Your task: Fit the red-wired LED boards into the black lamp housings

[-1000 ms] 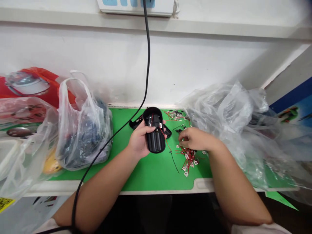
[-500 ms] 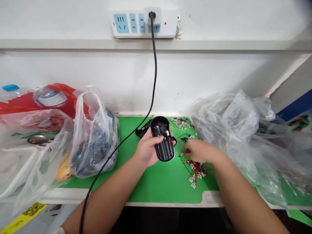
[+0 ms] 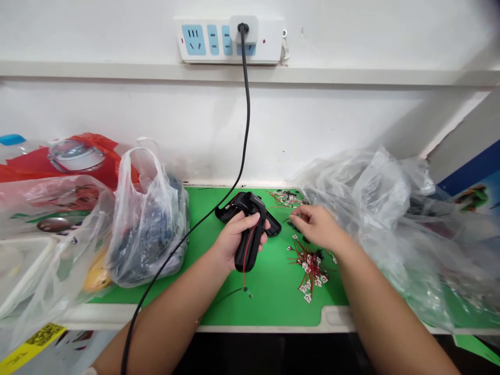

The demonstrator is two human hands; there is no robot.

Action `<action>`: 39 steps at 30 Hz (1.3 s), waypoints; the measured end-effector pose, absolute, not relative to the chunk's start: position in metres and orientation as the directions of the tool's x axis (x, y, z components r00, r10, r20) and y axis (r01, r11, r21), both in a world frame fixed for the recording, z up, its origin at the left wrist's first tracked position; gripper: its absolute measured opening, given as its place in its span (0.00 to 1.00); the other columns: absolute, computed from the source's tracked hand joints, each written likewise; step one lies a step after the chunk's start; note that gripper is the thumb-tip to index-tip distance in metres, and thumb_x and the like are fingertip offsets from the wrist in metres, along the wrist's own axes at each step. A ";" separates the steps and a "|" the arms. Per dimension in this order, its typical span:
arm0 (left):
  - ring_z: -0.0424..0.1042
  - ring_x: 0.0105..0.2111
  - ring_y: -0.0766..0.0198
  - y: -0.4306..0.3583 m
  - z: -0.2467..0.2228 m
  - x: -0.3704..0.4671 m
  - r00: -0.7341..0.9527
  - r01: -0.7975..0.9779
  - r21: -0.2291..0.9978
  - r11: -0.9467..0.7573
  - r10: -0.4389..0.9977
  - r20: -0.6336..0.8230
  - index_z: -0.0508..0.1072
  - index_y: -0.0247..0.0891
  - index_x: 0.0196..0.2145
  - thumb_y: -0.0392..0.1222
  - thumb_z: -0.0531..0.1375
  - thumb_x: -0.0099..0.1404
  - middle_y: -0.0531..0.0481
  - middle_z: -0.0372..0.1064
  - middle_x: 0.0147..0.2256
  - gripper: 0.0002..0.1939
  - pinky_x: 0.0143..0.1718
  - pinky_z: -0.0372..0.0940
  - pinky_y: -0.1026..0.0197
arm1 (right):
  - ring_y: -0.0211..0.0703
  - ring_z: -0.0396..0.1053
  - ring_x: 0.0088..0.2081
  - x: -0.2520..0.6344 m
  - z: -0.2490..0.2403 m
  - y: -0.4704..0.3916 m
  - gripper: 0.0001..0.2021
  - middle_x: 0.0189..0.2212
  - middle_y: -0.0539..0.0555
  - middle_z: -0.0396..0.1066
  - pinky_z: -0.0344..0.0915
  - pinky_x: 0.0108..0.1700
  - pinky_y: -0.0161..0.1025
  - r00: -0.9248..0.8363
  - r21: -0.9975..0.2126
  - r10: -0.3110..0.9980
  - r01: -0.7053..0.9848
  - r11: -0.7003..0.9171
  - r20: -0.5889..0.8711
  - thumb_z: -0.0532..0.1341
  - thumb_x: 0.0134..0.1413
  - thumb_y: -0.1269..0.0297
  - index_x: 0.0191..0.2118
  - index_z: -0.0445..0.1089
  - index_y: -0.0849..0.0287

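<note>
black casing [image 3: 252, 251], now turned, sits between left thumb [image 3: 248, 223] and fingers [image 3: 264, 238].

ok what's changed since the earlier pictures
The black casing turned sideways in the left hand; its red wire, which trailed right, now drops past its near end. The right hand moved back, farther from the red-wired parts. Unchanged: the left hand's hold and that pile.

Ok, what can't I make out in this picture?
All in the head view:
Middle of the black casing: partly covered by the left hand.
Whether the right hand pinches anything: its own fingers hide the grip.
Marks on the casing: too small to read.
Contents of the handled plastic bag: blurred by cloudy film.
Rest of the yellow label: cut off by the picture's left edge.
</note>
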State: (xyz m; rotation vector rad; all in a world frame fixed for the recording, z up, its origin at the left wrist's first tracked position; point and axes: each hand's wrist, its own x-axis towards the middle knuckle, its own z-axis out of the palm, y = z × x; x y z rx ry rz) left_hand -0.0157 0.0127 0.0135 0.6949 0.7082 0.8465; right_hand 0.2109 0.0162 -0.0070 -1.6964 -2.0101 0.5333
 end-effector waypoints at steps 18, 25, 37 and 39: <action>0.68 0.18 0.66 0.008 0.013 -0.013 0.473 -0.427 0.809 0.404 0.862 -0.181 0.63 0.39 0.36 0.40 0.64 0.53 0.51 0.71 0.29 0.15 0.14 0.63 0.65 | 0.39 0.65 0.26 0.233 -0.011 0.024 0.05 0.25 0.52 0.73 0.55 0.28 0.35 -0.180 -0.373 0.958 0.924 0.086 -0.225 0.60 0.47 0.67 0.27 0.75 0.58; 0.70 0.19 0.64 0.009 0.010 -0.012 0.417 -0.376 0.838 0.396 0.880 -0.229 0.62 0.41 0.37 0.41 0.64 0.53 0.51 0.72 0.30 0.16 0.14 0.63 0.65 | 0.36 0.60 0.23 0.223 -0.019 0.024 0.07 0.22 0.52 0.70 0.50 0.25 0.35 -0.164 -0.310 0.967 0.946 0.098 -0.194 0.58 0.47 0.69 0.23 0.72 0.59; 0.69 0.19 0.65 0.009 0.011 -0.013 0.423 -0.389 0.841 0.375 0.884 -0.198 0.60 0.41 0.41 0.39 0.62 0.51 0.52 0.70 0.33 0.20 0.14 0.63 0.66 | 0.38 0.68 0.23 0.221 0.012 0.010 0.07 0.22 0.52 0.73 0.64 0.28 0.36 0.010 -0.915 1.000 0.403 0.001 0.006 0.63 0.50 0.63 0.26 0.72 0.61; 0.70 0.19 0.65 0.008 0.010 -0.012 0.392 -0.376 0.858 0.350 0.899 -0.195 0.59 0.42 0.42 0.38 0.63 0.50 0.53 0.70 0.33 0.22 0.15 0.64 0.65 | 0.35 0.68 0.21 0.208 0.012 0.005 0.08 0.19 0.49 0.72 0.66 0.25 0.34 -0.074 -0.998 0.995 0.003 -0.069 -0.069 0.68 0.44 0.62 0.26 0.72 0.60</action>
